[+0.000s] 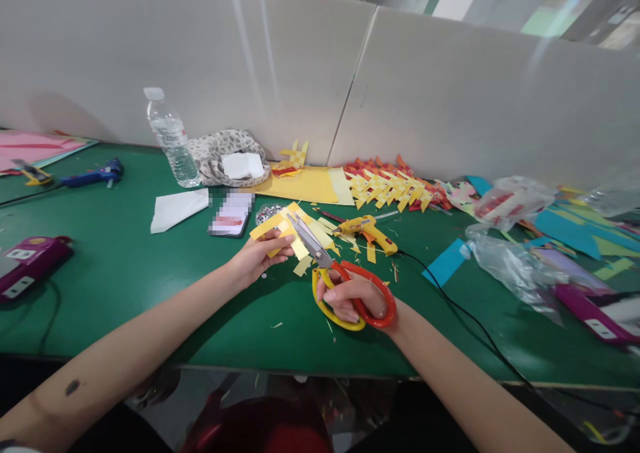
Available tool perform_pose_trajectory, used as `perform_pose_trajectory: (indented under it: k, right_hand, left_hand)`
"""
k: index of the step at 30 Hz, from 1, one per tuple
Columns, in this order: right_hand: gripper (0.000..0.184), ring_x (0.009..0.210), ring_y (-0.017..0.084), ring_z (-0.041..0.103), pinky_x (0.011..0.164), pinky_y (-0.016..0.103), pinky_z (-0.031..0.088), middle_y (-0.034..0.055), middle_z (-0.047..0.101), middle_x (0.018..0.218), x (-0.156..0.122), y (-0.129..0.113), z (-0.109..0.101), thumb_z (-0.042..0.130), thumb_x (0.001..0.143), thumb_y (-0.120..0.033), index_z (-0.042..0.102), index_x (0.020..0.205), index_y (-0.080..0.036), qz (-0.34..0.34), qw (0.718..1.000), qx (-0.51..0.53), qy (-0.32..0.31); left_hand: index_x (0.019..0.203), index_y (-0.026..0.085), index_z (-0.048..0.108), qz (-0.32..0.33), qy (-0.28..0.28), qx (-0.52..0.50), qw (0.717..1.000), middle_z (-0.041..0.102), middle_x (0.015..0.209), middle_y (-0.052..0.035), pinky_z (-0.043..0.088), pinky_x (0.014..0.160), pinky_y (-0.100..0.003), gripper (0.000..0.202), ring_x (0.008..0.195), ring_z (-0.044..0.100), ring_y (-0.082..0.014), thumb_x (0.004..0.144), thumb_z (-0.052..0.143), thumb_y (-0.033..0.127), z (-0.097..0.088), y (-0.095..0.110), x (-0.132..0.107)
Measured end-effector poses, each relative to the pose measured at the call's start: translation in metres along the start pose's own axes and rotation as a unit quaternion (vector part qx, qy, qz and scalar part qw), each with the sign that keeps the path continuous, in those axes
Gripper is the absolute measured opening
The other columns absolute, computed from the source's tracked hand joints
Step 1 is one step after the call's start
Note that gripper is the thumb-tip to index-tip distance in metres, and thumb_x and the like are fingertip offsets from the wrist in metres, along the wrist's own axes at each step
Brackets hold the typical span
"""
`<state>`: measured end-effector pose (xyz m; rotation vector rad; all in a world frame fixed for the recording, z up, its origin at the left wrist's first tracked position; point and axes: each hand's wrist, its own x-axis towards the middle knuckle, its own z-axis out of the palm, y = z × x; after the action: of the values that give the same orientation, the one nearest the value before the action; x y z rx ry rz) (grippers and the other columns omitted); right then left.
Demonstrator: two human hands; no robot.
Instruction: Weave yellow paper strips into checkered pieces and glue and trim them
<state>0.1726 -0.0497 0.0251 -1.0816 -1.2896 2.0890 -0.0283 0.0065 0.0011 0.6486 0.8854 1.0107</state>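
Note:
My left hand (265,253) pinches a woven piece of yellow paper strips (270,225) above the green table. In my right hand (353,296) is a pair of scissors (313,240) with one red and one yellow handle. Their blades are slightly parted and point up and left, lying over the yellow paper; whether they are cutting a strip I cannot tell. Cut yellow scraps (356,243) lie just behind and right of the blades. A yellow glue gun (370,230) rests to the right of the scraps, its black cord running to the table's front edge.
Behind are a water bottle (173,140), a patterned cloth (225,148), a phone (233,213), yellow sheets (300,185) and finished woven paper pieces (393,190). Power strips (35,260) stand on both sides. Plastic bags (520,266) and blue paper (445,262) lie right. A grey partition (200,53) bounds the back.

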Motion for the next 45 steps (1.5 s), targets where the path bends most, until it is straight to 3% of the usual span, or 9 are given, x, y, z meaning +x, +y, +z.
perform_pose_trajectory:
  k: [8,14,19,25,29,32,34,38,45]
  right_hand:
    - [0.017,0.032,0.004,0.035,0.036,0.018,0.028,-0.0097,0.040,0.040,-0.008,-0.005,-0.003,0.065,0.067,-0.029,0.056,0.071,-0.016,-0.071,0.996,-0.013,0.052]
    - [0.033,0.033,0.004,0.032,0.034,0.018,0.026,-0.0091,0.038,0.042,-0.009,-0.016,-0.010,0.062,0.070,-0.050,0.053,0.069,-0.018,-0.118,0.963,-0.034,0.242]
    - [0.046,0.039,0.004,0.036,0.038,0.018,0.031,-0.0072,0.041,0.052,-0.008,-0.019,-0.014,0.056,0.067,-0.064,0.054,0.075,-0.018,-0.060,0.944,-0.075,0.315]
    - [0.055,0.043,0.005,0.038,0.041,0.018,0.035,-0.0059,0.043,0.056,-0.011,-0.019,-0.012,0.054,0.064,-0.071,0.055,0.080,-0.018,-0.033,0.946,-0.085,0.310]
    - [0.061,0.037,0.004,0.035,0.037,0.018,0.032,-0.0068,0.039,0.050,-0.014,-0.020,-0.015,0.040,0.068,-0.077,0.053,0.072,-0.017,0.018,0.971,-0.046,0.232]
    - [0.062,0.032,0.003,0.030,0.033,0.017,0.026,-0.0078,0.032,0.044,-0.016,-0.018,-0.016,0.037,0.069,-0.077,0.051,0.062,-0.017,0.047,0.975,-0.054,0.209]
    - [0.060,0.031,0.002,0.029,0.032,0.016,0.024,-0.0081,0.030,0.042,-0.017,-0.018,-0.014,0.040,0.069,-0.076,0.050,0.060,-0.017,0.036,0.974,-0.063,0.217]
    - [0.057,0.037,0.004,0.037,0.035,0.017,0.034,-0.0056,0.040,0.049,-0.016,-0.017,-0.008,0.044,0.069,-0.074,0.055,0.069,-0.018,-0.011,0.970,-0.053,0.237]
    - [0.046,0.044,0.006,0.045,0.036,0.018,0.036,-0.0007,0.053,0.056,-0.009,-0.014,-0.012,0.057,0.069,-0.063,0.051,0.060,-0.018,-0.064,0.958,-0.038,0.278]
  left_hand:
    - [0.070,0.015,0.056,0.005,0.003,0.000,1.000,0.065,0.059,0.0009,0.051,0.048,-0.011,0.027,0.055,0.064,-0.0087,0.056,0.080,0.018,-0.002,0.000,0.001]
    - [0.071,0.015,0.056,0.039,0.025,-0.011,0.999,0.066,0.064,0.0010,0.051,0.050,-0.013,0.028,0.058,0.065,-0.0099,0.056,0.079,0.017,-0.002,0.002,0.004]
    - [0.077,0.016,0.057,0.076,0.051,-0.011,0.996,0.067,0.075,-0.0003,0.054,0.054,-0.018,0.031,0.066,0.067,-0.0136,0.055,0.079,0.013,-0.003,0.002,0.006]
    - [0.081,0.014,0.061,0.083,0.049,-0.007,0.995,0.066,0.081,-0.0032,0.055,0.057,-0.021,0.024,0.073,0.067,-0.0156,0.063,0.075,0.021,-0.004,0.001,0.007]
    - [0.080,0.014,0.062,0.086,0.050,-0.021,0.995,0.066,0.076,-0.0023,0.055,0.056,-0.021,0.022,0.071,0.066,-0.0148,0.063,0.074,0.020,-0.004,0.002,0.006]
    - [0.080,0.014,0.062,0.087,0.052,-0.029,0.994,0.067,0.076,-0.0019,0.055,0.057,-0.022,0.022,0.071,0.066,-0.0145,0.063,0.075,0.019,-0.003,0.003,0.005]
    - [0.080,0.014,0.062,0.089,0.053,-0.031,0.994,0.067,0.074,-0.0014,0.055,0.057,-0.022,0.022,0.070,0.066,-0.0141,0.063,0.075,0.019,-0.003,0.004,0.005]
    - [0.076,0.014,0.062,0.097,0.044,-0.027,0.994,0.067,0.069,-0.0007,0.054,0.058,-0.022,0.019,0.063,0.064,-0.0117,0.063,0.074,0.020,-0.004,0.005,0.004]
    - [0.081,0.011,0.065,0.063,-0.019,0.062,0.996,0.070,0.085,-0.0073,0.055,0.061,-0.024,0.029,0.068,0.065,-0.0141,0.057,0.078,0.018,-0.002,0.000,0.000]
